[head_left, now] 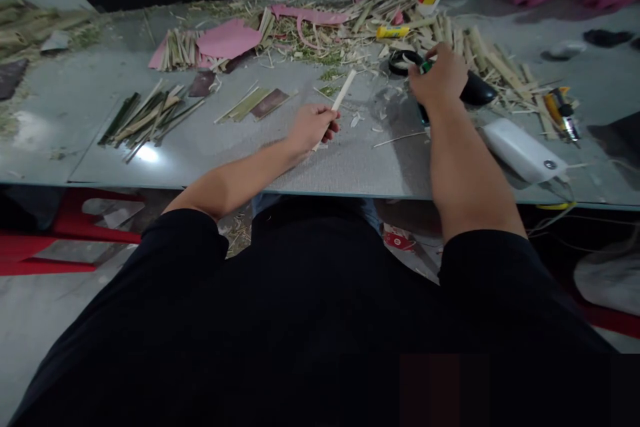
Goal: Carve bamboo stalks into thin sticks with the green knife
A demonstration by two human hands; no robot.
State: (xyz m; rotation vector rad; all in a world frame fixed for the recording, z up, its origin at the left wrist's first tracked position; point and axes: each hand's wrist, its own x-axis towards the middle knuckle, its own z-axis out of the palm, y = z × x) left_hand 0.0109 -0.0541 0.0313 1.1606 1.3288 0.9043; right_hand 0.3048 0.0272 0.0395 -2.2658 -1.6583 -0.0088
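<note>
A flat pale bamboo strip (344,91) is held in my left hand (315,127), its fingers closed around the lower part and the upper end pointing up and away. My right hand (442,77) reaches to the right, its thumb and fingers closed on a small green object (426,67), mostly covered, so its kind is unclear. Just left of those fingers lies a black ring (404,63), like a roll of tape. A dark rounded object (479,89) shows to the right of the hand. Beneath my right wrist, a dark teal piece (423,113) is partly hidden.
Cut strips (150,113) lie piled at left, beside sandpaper-like pieces (270,103). Shavings, pink paper (229,39) and a yellow tube (393,32) line the back. At right are a white corded device (525,150) and a yellow-black tool (561,113). A red stool (95,213) stands below left.
</note>
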